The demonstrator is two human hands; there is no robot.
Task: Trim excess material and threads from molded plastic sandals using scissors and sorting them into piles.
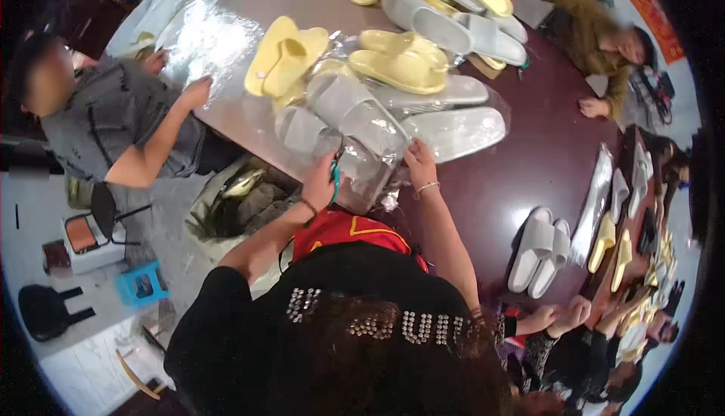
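Note:
My left hand (319, 182) is closed on a pair of teal-handled scissors (334, 174) at the near edge of the table. My right hand (420, 164) rests with its fingers on a clear plastic bag (377, 167) just to the right of the scissors. Grey slippers (355, 114) are wrapped inside that bag. Another wrapped grey slipper (457, 130) lies just beyond my right hand. A red garment (340, 229) lies against my chest below both hands.
Yellow slippers (400, 61) and more grey ones (453, 27) are piled on the dark brown table (529, 152). A loose grey pair (540, 250) lies at right. A person in grey (121, 121) handles plastic sheeting at left; another person in olive (589, 31) sits far right. A blue stool (140, 284) stands on the floor.

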